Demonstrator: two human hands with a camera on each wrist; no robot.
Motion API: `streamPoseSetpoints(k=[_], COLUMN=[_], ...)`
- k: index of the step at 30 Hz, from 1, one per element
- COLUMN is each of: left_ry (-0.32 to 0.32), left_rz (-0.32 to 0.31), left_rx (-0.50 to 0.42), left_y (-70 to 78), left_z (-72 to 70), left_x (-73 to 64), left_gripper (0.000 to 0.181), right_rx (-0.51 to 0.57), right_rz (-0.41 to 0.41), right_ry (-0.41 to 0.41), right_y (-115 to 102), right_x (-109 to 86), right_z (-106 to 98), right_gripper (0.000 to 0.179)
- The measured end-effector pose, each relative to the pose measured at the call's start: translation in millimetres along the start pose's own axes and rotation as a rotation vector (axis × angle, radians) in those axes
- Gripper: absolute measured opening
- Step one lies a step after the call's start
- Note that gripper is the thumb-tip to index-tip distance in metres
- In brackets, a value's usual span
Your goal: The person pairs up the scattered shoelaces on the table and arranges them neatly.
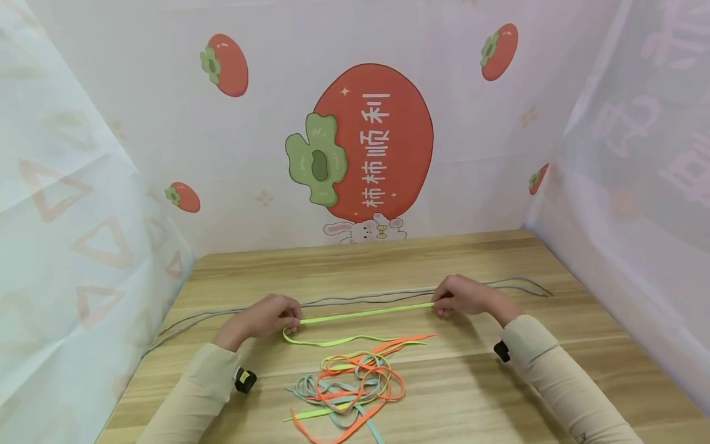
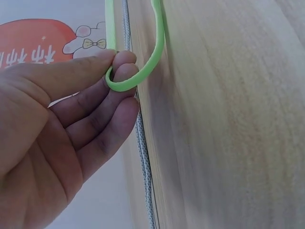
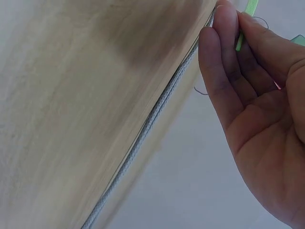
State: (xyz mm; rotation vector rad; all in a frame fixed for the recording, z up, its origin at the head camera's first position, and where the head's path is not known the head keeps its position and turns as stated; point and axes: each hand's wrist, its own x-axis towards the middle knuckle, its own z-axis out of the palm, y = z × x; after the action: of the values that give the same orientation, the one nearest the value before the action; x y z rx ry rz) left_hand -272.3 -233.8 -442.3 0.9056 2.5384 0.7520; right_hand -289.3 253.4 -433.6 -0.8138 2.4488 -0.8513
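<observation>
A flat neon yellow-green shoelace (image 1: 366, 312) is stretched taut between my two hands, above the wooden table. My left hand (image 1: 273, 316) pinches it between thumb and fingertips, and in the left wrist view the lace (image 2: 159, 38) loops back from that pinch. From there its slack part runs right towards a tangled pile. My right hand (image 1: 461, 295) pinches the other end; in the right wrist view a short lace tip (image 3: 239, 42) pokes out below the thumb. Behind the hands, grey cords (image 1: 355, 300) lie lengthwise across the table.
Nearer me lies a tangle of orange (image 1: 400, 385), yellow-green and pale blue laces (image 1: 304, 387) on the wooden table (image 1: 471, 394). Printed white sheets (image 1: 255, 123) rise at the back and both sides of the table.
</observation>
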Motion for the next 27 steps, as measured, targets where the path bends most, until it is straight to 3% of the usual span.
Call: streamPoseSetpoints(k=[9, 16, 27], left_ry=[0.005, 0.027, 0.041], left_rz=[0.01, 0.056, 0.017], left_rx=[-0.041, -0.043, -0.098], left_y=[-4.9, -10.8, -33.7], left_z=[-2.8, -8.7, -17.1], left_x=[-7.2, -15.5, -36.0], left_gripper=[0.014, 0.013, 0.013], right_rx=[0.019, 0.074, 0.06], right_rz=[0.004, 0.029, 0.058], right_ry=[-0.007, -0.008, 0.018], right_y=[2.1, 9.6, 31.9], right_x=[-5.5, -9.9, -18.9], right_z=[-8.0, -16.1, -24.4], right_gripper=[0.017, 0.017, 0.016])
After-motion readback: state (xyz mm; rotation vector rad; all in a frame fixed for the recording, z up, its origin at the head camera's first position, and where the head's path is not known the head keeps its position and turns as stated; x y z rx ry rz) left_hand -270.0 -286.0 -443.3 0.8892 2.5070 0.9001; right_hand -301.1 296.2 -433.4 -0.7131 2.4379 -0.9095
